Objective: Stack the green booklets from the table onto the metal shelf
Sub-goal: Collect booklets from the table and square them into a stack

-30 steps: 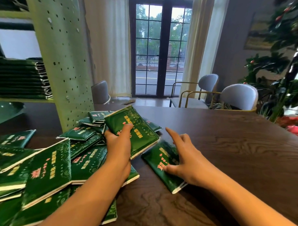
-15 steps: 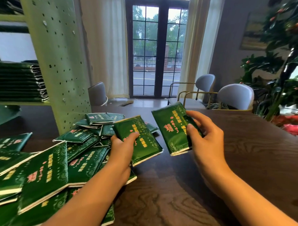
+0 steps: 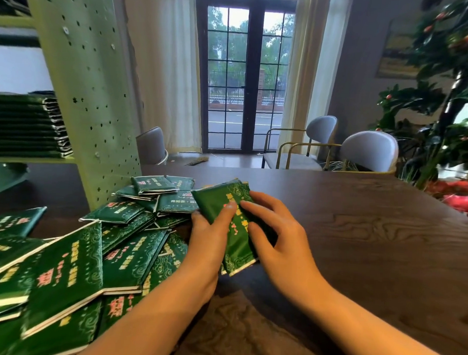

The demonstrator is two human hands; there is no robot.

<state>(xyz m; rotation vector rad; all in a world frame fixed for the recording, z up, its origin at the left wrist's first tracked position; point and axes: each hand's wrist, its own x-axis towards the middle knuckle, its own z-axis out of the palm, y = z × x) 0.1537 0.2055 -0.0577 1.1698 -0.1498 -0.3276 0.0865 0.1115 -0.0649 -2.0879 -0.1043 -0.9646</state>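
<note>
Nearest, on the left, a loose pile of green booklets (image 3: pixel 70 272) lies spread and overlapping on the dark wooden table (image 3: pixel 359 236). Just right of the pile, both hands grasp a small bundle of booklets (image 3: pixel 221 197) between them. The left hand (image 3: pixel 207 240) grips its left side, thumb (image 3: pixel 227 212) laid across the top cover and the other fingers hidden beneath. The right hand (image 3: pixel 275 241) curls over its right edge, fingertips (image 3: pixel 249 206) pressing on the cover close to the left thumb. The bundle tilts away from the person; whether its near end touches the table cannot be told. Behind the pile stands the pale green perforated upright of the metal shelf (image 3: pixel 89 90). On the shelf, a neat stack of booklets (image 3: pixel 23 125) sits. Further off are grey chairs (image 3: pixel 368 151), a plant (image 3: pixel 445 106) and a glass door (image 3: pixel 245 70).
</note>
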